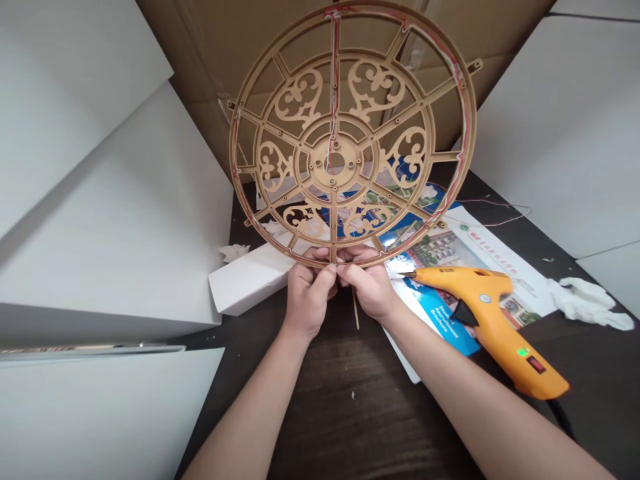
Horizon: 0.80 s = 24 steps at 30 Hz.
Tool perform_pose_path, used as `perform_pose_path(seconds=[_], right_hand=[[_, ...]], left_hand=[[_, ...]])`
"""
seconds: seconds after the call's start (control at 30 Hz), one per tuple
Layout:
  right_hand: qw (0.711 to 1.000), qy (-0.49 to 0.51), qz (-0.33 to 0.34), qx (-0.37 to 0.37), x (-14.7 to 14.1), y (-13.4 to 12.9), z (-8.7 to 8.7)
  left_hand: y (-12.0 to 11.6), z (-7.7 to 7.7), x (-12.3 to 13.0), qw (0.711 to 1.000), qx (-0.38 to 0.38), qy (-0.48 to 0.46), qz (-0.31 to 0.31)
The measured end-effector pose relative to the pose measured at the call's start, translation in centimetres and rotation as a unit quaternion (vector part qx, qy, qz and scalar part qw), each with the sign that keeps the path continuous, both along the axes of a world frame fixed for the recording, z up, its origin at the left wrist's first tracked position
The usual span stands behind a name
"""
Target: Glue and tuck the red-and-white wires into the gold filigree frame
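A round gold openwork frame (423, 105) with scroll patterns stands upright, tilted, in front of me. Red and white wires run along its rim and down one spoke to the hub. My left hand (307, 297) is closed on the bottom of the rim, thumb in front. Right beside it, my right hand (367, 287) pinches the same part of the rim, the two thumbs nearly touching. The fingers behind the rim are partly hidden. A thin stick (356, 310) shows just below my right hand.
An orange glue gun (493, 303) with a green light lies at the right on brochures (520, 260). Crumpled white tissue (590, 303) is farther right. A white box (250, 280) sits left of my hands. Cardboard (200, 40) stands behind, and white panels (150, 200) flank the dark table (345, 400).
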State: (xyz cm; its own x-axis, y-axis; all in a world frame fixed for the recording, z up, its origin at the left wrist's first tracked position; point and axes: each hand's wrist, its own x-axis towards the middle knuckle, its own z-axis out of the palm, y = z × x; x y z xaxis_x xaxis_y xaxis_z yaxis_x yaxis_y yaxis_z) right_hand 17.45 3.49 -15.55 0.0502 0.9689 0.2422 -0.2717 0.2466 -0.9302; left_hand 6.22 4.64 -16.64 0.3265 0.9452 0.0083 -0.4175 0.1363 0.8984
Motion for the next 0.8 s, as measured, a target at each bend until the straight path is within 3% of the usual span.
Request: perform_pose_path(seconds=[0.53,0.8], right_hand=[[0.999,-0.025,-0.017,-0.022,0.01,-0.04,0.21],[0.999,0.028,0.014,-0.017,0.12,0.02,-0.14]], left_hand=[[-0.02,-0.32,0.01,0.999,0.034,-0.016,-0.009],[-0.12,-0.17,-0.03,0.998,0.054,0.007,-0.003]])
